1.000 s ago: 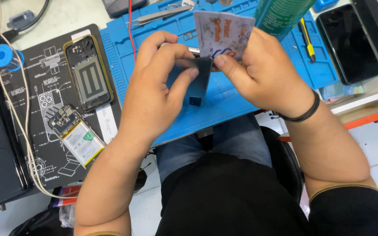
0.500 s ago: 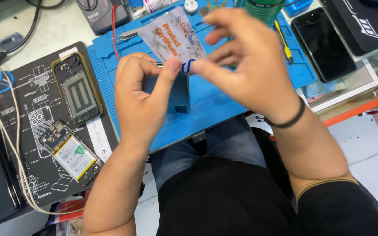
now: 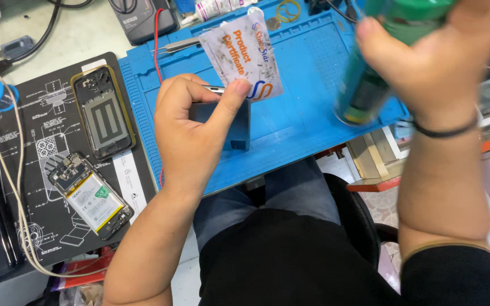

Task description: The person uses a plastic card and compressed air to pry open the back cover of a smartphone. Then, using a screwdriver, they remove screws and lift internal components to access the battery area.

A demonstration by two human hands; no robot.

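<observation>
Blue work mat (image 3: pixel 307 122) on a cluttered bench; black diagram mat (image 3: pixel 35 175) at 9 o'clock holds an opened phone (image 3: pixel 91 195). Left hand (image 3: pixel 191 133) pinches a worn card (image 3: pixel 244 56) at its 12 o'clock, over a dark blue, possibly phone-like, slab (image 3: pixel 239 127). Right hand (image 3: pixel 432 59) grasps a blurred green can (image 3: pixel 370 85).

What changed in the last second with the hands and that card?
The right hand let go of the white card and took up a green can at the right. The left hand now holds the card alone, against the dark phone part. The opened phones stayed put.
</observation>
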